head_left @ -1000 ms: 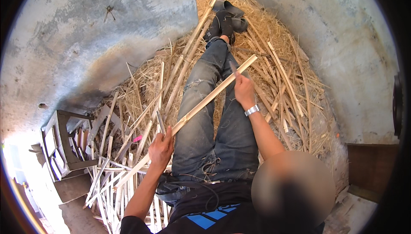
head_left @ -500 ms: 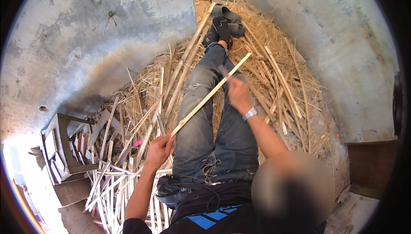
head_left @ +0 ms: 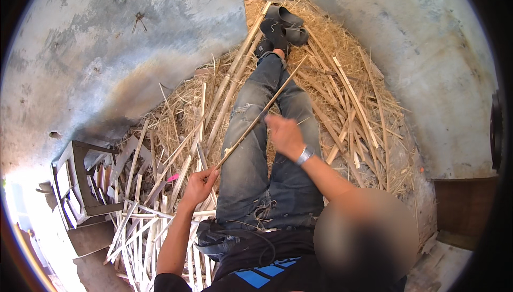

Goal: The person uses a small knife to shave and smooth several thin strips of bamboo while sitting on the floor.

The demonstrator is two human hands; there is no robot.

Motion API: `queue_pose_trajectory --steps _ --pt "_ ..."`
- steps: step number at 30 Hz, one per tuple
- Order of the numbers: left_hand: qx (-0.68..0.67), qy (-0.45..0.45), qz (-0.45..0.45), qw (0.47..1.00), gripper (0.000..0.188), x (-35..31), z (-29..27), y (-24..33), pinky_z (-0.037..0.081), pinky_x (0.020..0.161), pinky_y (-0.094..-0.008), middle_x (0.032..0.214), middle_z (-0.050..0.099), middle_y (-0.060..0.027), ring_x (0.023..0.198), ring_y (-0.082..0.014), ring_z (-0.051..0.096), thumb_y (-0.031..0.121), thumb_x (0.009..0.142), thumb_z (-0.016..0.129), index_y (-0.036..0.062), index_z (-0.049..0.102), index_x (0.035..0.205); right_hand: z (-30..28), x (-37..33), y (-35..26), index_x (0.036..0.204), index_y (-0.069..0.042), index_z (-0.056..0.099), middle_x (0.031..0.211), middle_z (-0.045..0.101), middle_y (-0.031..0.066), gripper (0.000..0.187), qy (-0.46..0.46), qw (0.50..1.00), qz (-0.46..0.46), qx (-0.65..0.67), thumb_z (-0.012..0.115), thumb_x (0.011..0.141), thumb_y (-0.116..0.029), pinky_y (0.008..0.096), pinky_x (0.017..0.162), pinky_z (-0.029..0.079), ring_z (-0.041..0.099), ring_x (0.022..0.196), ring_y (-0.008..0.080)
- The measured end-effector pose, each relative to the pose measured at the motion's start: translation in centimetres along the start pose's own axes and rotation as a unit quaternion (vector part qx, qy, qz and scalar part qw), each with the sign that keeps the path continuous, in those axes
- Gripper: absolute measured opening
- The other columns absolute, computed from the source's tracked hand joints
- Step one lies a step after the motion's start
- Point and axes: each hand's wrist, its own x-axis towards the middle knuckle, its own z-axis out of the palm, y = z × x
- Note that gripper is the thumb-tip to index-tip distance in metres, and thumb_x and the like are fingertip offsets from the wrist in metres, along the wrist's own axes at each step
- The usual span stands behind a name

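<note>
A long thin wooden strip [head_left: 262, 114] slants across my thighs, its far tip near my shins. My left hand [head_left: 201, 186] is closed around its near end, beside my left thigh. A pale curl of shaving [head_left: 228, 151] stands on the strip a little beyond that hand. My right hand [head_left: 286, 136], with a silver watch [head_left: 305, 156] at the wrist, is closed just to the right of the strip's middle. A knife seems to be in its grip, but motion blur and the fingers hide the blade now. Whether it touches the strip I cannot tell.
Many pale strips [head_left: 143, 238] lie piled at my left, next to a broken dark frame [head_left: 88, 185]. More sticks [head_left: 347, 99] rest on straw to the right of my legs. Grey slippers [head_left: 293, 27] are by my feet. Worn walls [head_left: 406, 35] rise on both sides.
My right hand has come nearer to me and left along the strip. The strip has turned, showing a darker, narrower side instead of its pale face. My left hand stays at its end.
</note>
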Motion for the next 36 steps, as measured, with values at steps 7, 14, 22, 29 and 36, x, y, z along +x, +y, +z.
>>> queue_pose_trajectory --steps 7,14,22,29,36 --pt "0.005 -0.023 -0.026 0.999 0.04 0.5 -0.1 0.4 0.053 0.07 -0.0328 0.076 0.072 -0.0158 0.074 -0.0082 0.059 0.031 0.104 0.068 -0.0011 0.072 0.127 -1.8 3.9 1.3 0.101 -0.004 0.077 0.084 0.07 0.0252 0.033 -0.008 0.997 0.075 -0.023 0.051 0.106 -0.024 0.0541 0.066 0.056 0.068 0.074 0.0466" --pt "0.123 0.104 0.114 0.98 0.031 -0.5 1.3 -1.8 0.053 0.065 -0.0434 0.079 0.068 -0.0191 0.067 -0.0333 0.068 0.02 0.098 0.071 0.0059 0.075 0.125 0.1 -2.2 -2.5 0.079 -0.002 0.067 0.07 0.064 0.0252 0.046 -0.145 0.982 0.08 0.095 0.063 0.103 -0.041 0.0493 0.058 0.049 0.064 0.062 0.0435" --pt "0.207 0.192 0.142 0.949 0.04 -1.8 2.9 -3.7 0.052 0.055 -0.0454 0.078 0.062 -0.0118 0.062 -0.0332 0.065 0.018 0.093 0.075 0.0173 0.072 0.134 -1.0 1.6 0.3 0.066 -0.002 0.056 0.054 0.056 0.0091 0.061 -0.011 0.981 0.183 0.064 0.083 0.086 -0.054 0.0405 0.051 0.044 0.056 0.049 0.0235" --pt "0.262 0.194 0.143 0.934 0.041 -2.8 1.5 -4.3 0.052 0.054 -0.0446 0.076 0.059 -0.0093 0.058 -0.0309 0.063 0.018 0.093 0.076 0.0182 0.072 0.134 -2.0 4.3 5.1 0.065 -0.003 0.057 0.055 0.058 0.0112 0.059 0.098 0.964 0.238 0.068 0.082 0.087 -0.052 0.0426 0.054 0.045 0.059 0.051 0.0255" --pt "0.286 0.2 0.161 0.923 0.041 -4.0 0.1 -4.8 0.05 0.052 -0.0441 0.075 0.059 -0.0107 0.055 -0.0306 0.061 0.014 0.091 0.077 0.0123 0.072 0.132 -5.1 6.3 8.8 0.067 -0.001 0.06 0.057 0.059 0.0163 0.063 0.118 0.962 0.245 -0.018 0.071 0.095 -0.056 0.0476 0.056 0.045 0.058 0.053 0.0373"
